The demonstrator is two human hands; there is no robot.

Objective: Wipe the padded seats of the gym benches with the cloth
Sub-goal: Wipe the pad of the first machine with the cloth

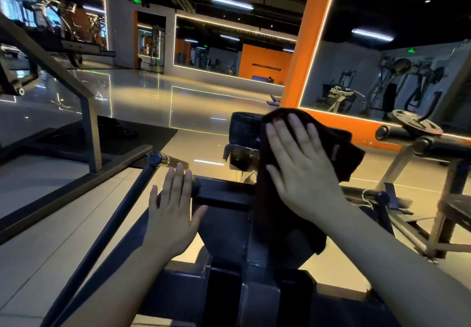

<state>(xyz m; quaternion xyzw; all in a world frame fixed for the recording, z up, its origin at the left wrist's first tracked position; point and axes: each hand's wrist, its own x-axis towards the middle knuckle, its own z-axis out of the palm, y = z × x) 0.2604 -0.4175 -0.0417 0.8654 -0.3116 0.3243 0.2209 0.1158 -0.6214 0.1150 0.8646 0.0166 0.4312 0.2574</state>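
Head cam: right hand (303, 171) is flat, fingers straight, pressing the cloth (341, 145) against the pad (246, 129). Left hand (173, 214) hovers open beside the frame (224, 194), grip on nothing.

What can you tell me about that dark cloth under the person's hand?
The cloth is dark, brownish-black, and looks like soft towelling. It lies draped over the black padded part of the gym machine, rumpled at the top, with one long fold hanging down the front toward the frame. The right hand presses on it with flat, spread fingers. The left hand does not touch it. Whether it is wet cannot be told.
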